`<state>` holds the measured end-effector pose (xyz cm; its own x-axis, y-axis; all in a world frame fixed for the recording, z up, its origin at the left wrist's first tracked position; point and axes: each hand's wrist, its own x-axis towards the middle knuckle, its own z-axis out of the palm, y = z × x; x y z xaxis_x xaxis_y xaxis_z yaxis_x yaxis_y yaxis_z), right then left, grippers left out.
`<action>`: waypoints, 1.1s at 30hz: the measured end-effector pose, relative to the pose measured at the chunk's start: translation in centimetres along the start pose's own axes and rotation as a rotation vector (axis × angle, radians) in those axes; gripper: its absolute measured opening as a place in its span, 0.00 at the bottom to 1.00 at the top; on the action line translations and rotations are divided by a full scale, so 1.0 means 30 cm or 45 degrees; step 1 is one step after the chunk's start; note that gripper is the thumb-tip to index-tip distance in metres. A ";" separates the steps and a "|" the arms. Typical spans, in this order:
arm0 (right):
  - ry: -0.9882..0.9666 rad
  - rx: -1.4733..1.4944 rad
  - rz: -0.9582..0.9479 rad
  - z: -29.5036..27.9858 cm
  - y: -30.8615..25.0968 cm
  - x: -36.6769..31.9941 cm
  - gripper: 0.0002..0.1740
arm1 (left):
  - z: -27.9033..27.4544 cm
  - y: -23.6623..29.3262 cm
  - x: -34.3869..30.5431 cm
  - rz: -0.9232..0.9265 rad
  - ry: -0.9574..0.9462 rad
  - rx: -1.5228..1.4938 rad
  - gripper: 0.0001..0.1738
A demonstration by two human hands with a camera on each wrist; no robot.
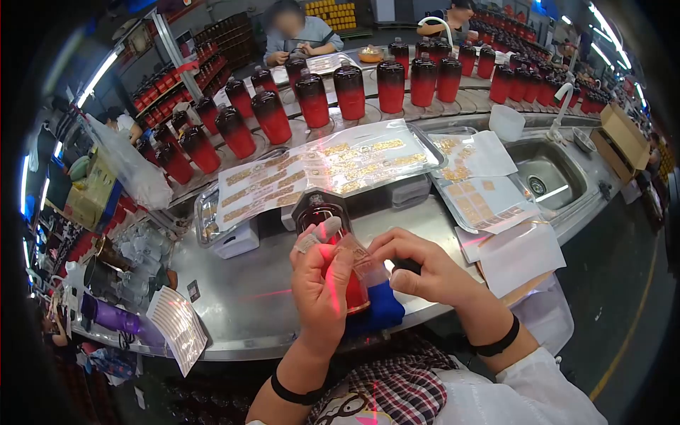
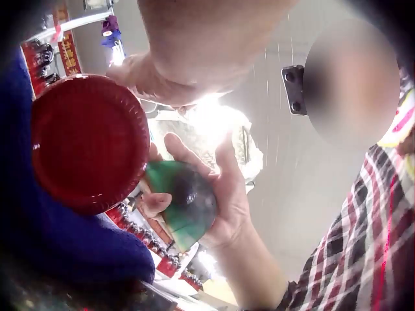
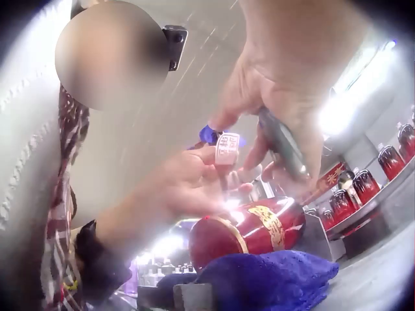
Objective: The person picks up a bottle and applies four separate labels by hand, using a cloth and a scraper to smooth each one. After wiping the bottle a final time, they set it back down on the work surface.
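A red bottle with a dark shoulder lies tilted on a blue cloth beneath both hands. Gold decoration shows on the bottle in the right wrist view, and its round base faces the left wrist camera. My left hand, with pale covers on two fingertips, pinches a small clear film above the bottle. Reddish characters mark the film. Fingertips of my right hand are at the film's other edge, while its curled fingers hold a smooth dark-green flat piece against the palm.
Behind the hands, sheets of gold stickers cover a metal tray. Several red-black bottles stand on the conveyor beyond. A sink and white paper are at right; a striped sheet and purple bottle at left.
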<state>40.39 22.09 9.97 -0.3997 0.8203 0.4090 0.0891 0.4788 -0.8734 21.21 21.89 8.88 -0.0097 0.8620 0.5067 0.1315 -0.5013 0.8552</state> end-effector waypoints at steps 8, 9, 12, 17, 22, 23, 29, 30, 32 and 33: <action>0.072 0.037 0.083 0.021 -0.020 0.008 0.09 | -0.003 0.024 0.003 0.164 -0.029 0.203 0.07; 0.067 0.065 0.085 0.025 -0.023 0.009 0.08 | -0.003 0.023 -0.002 0.121 -0.028 0.135 0.06; 0.052 0.117 0.108 0.029 -0.023 0.006 0.06 | 0.018 0.039 -0.024 -0.176 0.060 -0.361 0.05; 0.067 0.096 0.113 0.029 -0.031 0.000 0.06 | 0.021 0.017 -0.027 -0.150 0.137 -0.445 0.05; 0.070 -0.004 0.036 0.027 -0.031 -0.003 0.05 | 0.024 0.028 -0.024 -0.163 0.127 -0.562 0.04; 0.068 -0.014 0.040 0.028 -0.034 -0.003 0.06 | 0.025 0.031 -0.024 -0.158 0.136 -0.556 0.04; 0.057 -0.037 0.064 0.029 -0.037 -0.007 0.06 | 0.027 0.033 -0.033 -0.186 0.178 -0.600 0.05; 0.047 -0.043 0.080 0.025 -0.043 -0.008 0.06 | 0.024 0.031 -0.039 -0.205 0.164 -0.614 0.05; 0.038 -0.052 0.095 0.023 -0.048 -0.008 0.05 | 0.018 0.023 -0.040 -0.193 0.154 -0.574 0.05; 0.039 -0.055 0.094 0.023 -0.049 -0.009 0.05 | 0.016 0.019 -0.040 -0.163 0.158 -0.521 0.05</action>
<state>39.75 20.96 10.96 -0.3624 0.8628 0.3525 0.1565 0.4292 -0.8896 21.77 20.62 8.71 -0.1224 0.9159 0.3822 -0.2813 -0.4013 0.8717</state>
